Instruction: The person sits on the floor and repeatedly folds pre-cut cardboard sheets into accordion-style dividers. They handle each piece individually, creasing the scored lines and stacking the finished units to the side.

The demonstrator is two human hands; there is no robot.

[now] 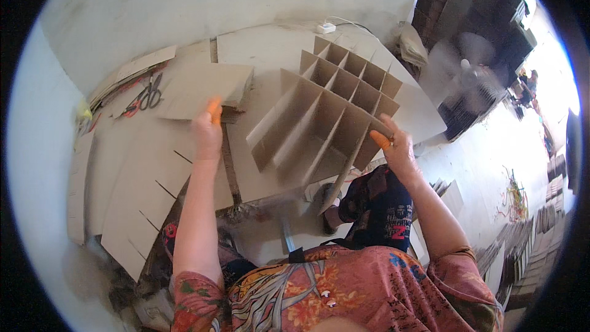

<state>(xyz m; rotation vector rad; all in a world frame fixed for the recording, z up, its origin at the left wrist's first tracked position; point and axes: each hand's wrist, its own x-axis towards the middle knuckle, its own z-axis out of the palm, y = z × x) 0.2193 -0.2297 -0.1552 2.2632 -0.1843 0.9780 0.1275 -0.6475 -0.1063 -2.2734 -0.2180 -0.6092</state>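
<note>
A cardboard divider grid point(353, 80) of interlocked strips stands tilted in front of me, its cells facing up. My right hand point(398, 150) is closed on the near right edge of this grid, with an orange finger cover showing. Long cardboard flaps point(295, 126) fan out from its near left side. At the front edge of a stack of cardboard sheets point(200, 86) is my left hand point(209, 128), its orange-covered fingertips drawn close together. Whatever may be between those fingers is hidden.
Scissors point(150, 93) lie left of the stack, near more flat cardboard point(144, 61). Slotted cardboard sheets point(138, 221) overhang the table's near left edge. A white power socket point(326, 27) sits at the back. A fan point(470, 77) stands right, and cardboard piles point(528, 258) fill the lower right.
</note>
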